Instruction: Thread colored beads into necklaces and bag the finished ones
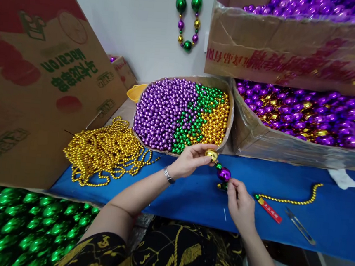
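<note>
My left hand (189,162), with a metal watch band at the wrist, pinches a large gold bead (212,155) between thumb and fingertips. Below it on the same strand come a small green bead (219,166) and a large purple bead (224,174). My right hand (241,205) is closed, fingertips pinched at the lower edge of the purple bead; whether they grip the bead or the string is hidden. Small darker beads hang just below. To the right of this hand, a gold bead chain (286,199) lies curved on the blue table (190,200).
Behind my hands stands a box of small purple, green and gold beads (167,111). Gold bead strands (107,151) are heaped left. A red-labelled tool (270,210) and thread snips (300,225) lie right. Cartons of purple beads (306,115) and a hanging necklace (187,46) are behind.
</note>
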`<state>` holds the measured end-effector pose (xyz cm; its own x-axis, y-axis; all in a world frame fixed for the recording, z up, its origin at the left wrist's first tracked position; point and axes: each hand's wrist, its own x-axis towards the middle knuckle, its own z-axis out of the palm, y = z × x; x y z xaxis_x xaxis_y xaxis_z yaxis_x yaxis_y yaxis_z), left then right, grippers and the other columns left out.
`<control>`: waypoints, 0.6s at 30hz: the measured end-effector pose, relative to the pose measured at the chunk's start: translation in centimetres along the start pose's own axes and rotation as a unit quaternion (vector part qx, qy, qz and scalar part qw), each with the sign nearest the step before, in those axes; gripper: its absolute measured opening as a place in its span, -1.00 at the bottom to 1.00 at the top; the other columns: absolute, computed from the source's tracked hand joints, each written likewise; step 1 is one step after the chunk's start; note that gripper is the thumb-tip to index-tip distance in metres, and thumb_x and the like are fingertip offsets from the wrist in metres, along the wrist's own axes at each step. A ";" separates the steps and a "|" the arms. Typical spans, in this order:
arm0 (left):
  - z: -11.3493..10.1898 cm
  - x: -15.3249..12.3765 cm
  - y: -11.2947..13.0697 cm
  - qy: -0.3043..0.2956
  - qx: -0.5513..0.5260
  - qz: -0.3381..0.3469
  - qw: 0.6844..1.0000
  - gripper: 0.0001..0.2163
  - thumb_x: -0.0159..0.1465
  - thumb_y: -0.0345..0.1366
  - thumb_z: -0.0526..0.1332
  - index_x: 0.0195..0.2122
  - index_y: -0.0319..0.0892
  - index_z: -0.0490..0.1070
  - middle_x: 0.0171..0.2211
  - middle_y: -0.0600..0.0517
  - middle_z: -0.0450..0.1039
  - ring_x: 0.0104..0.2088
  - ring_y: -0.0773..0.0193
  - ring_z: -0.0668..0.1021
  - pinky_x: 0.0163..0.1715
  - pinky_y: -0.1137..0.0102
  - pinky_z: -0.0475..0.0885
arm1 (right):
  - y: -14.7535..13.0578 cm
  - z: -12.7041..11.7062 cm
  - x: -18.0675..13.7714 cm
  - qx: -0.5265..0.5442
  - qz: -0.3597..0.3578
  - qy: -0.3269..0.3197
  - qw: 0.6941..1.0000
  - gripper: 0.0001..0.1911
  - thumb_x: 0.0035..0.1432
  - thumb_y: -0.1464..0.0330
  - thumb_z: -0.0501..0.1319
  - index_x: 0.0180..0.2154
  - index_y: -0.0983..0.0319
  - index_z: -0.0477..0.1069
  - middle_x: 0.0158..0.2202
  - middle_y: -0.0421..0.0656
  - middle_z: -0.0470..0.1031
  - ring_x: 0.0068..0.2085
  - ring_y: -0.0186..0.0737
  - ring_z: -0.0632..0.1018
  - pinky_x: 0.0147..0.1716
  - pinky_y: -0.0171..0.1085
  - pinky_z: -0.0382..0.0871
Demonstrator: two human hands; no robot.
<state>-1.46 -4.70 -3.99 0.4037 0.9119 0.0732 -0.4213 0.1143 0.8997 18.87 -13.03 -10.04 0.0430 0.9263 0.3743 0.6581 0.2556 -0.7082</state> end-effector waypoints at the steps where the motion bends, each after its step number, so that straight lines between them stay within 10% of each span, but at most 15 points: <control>1: -0.1 0.0 -0.1 0.004 -0.012 -0.012 1.000 -0.62 0.13 -0.26 0.42 -0.01 -0.14 0.52 -0.18 -0.06 0.55 -0.22 0.28 0.58 -0.19 0.34 0.53 | -0.1 0.0 0.0 0.011 0.019 -0.023 1.000 -0.70 0.35 0.19 0.02 -0.10 0.22 0.39 -0.39 -0.14 0.60 -0.43 -0.24 0.61 -0.43 -0.33 0.48; 18: -2.1 1.4 0.9 -0.037 0.249 0.036 0.967 -0.67 0.30 -0.11 0.21 0.01 -0.16 0.42 -0.03 -0.14 0.50 -0.09 0.18 0.55 -0.16 0.31 0.45 | 2.0 3.4 -0.5 0.317 0.185 -0.087 0.926 -0.64 0.29 0.03 0.11 -0.33 0.19 0.33 -0.56 -0.27 0.32 -0.54 -0.37 0.38 -0.56 -0.39 0.30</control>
<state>-2.99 -2.49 -3.94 0.4528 0.8774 0.1582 -0.0156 -0.1696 0.9854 17.63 -12.03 -13.69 0.0198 0.9995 -0.0265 0.0468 -0.0274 -0.9985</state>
